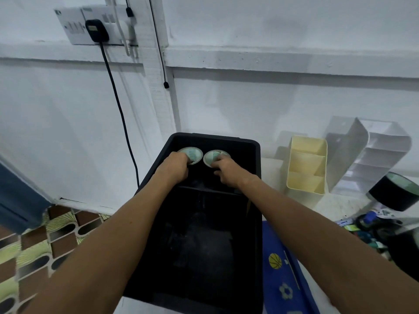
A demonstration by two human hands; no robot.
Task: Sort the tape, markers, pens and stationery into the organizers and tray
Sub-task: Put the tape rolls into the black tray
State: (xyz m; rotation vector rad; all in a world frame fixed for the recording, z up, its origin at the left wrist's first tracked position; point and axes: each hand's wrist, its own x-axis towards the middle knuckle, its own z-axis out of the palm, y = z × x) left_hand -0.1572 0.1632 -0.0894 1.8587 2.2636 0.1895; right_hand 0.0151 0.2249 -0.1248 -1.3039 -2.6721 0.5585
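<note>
**In a black tray, two hands on two rolls of tape**

At the far end of a black tray [255, 200], both of a person's bare arms reach forward from the bottom of the view. The left hand [173, 167] has its fingers curled over the near edge of the left tape roll [192, 154], a black roll with a pale green-white core. The right hand [224, 171] grips the right tape roll [212, 157] the same way, fingers hooked into its pale core. The two rolls sit side by side, nearly touching, in the tray's far compartment, beyond a low divider. Whether they rest on the tray floor or are held just above it cannot be told.

The tray stands on a white bench [335, 207] against a white wall. Just right of the tray stands a cream organizer [306, 164] with three stepped compartments, and beside that a white organizer [371, 159] with stacked slots. Further right, at the frame's edge, a third black tape roll [395, 192] lies tilted above a pile of stationery [371, 225], too jumbled to tell apart. A blue cloth [283, 268] with a basketball print lies near the tray's right side. High on the wall, a socket [95, 26] holds a black plug whose cable hangs down.
</note>
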